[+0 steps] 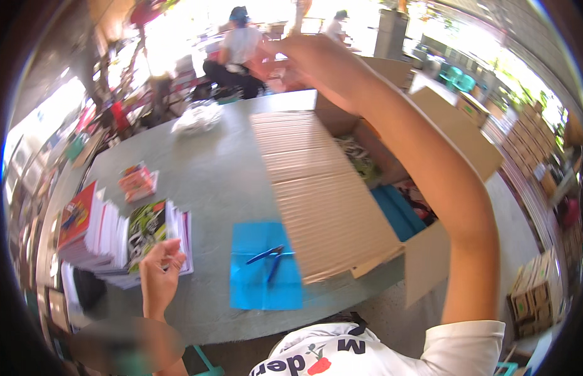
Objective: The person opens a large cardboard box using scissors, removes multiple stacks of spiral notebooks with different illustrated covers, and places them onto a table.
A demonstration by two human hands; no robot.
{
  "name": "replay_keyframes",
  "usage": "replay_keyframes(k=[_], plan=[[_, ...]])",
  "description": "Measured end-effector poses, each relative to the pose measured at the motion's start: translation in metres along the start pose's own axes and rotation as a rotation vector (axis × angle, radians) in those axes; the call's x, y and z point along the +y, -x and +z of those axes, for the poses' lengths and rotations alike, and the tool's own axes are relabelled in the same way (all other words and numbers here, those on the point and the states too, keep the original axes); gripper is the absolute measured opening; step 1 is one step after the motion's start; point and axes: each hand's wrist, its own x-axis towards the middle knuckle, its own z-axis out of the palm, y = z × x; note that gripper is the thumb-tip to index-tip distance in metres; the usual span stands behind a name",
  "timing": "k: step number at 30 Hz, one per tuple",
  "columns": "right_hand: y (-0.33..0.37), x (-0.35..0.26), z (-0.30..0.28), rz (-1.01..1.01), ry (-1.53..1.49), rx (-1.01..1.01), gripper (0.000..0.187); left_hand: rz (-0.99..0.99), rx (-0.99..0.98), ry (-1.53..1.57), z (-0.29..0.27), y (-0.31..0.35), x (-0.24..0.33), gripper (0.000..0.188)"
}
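Note:
My left hand is closed, its fingers curled together beside a stack of booklets with green, black and white covers. Whatever it may hold is too small to make out. My right hand is raised at the far side of an open cardboard box, with the arm stretched across it. Motion smears its fingers, so their grip does not show. Inside the box lie a blue sheet and some printed items. Blue-handled nippers rest on another blue sheet on the table.
Red-covered booklets stand at the table's left edge. Behind them lies a small pink-red pack, with a crumpled clear plastic bundle farther off. A person sits beyond the table. Stacked cartons are at the right.

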Motion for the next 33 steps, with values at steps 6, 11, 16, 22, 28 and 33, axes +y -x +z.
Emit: replay_keyframes(k=[6, 11, 16, 22, 28, 33], plan=[[0.205, 0.085, -0.203, 0.85, 0.959, -0.204, 0.043, 0.96, -0.224, -0.173, 0.093, -0.086, 0.181, 0.023], [0.276, 0.056, -0.174, 0.603, 1.031, -0.282, 0.061, 1.045, -0.765, -0.813, 0.272, -0.125, 0.249, 0.034], [0.255, 0.054, -0.154, 0.68, 1.199, -0.624, 0.068, 0.867, -0.609, -1.238, 0.403, -0.145, 0.209, 0.059], [0.258, 0.076, -0.18, 0.441, 0.989, -0.873, 0.06, 0.739, -0.454, -1.156, 0.44, -0.144, 0.177, 0.085], [0.248, 0.081, -0.183, 0.33, 0.845, -1.069, 0.054, 0.75, -0.466, -1.113, 0.436, -0.141, 0.179, 0.094], [0.239, 0.071, -0.191, 0.381, 0.825, -1.133, 0.058, 0.863, -0.313, -1.078, 0.436, -0.135, 0.175, 0.09]])
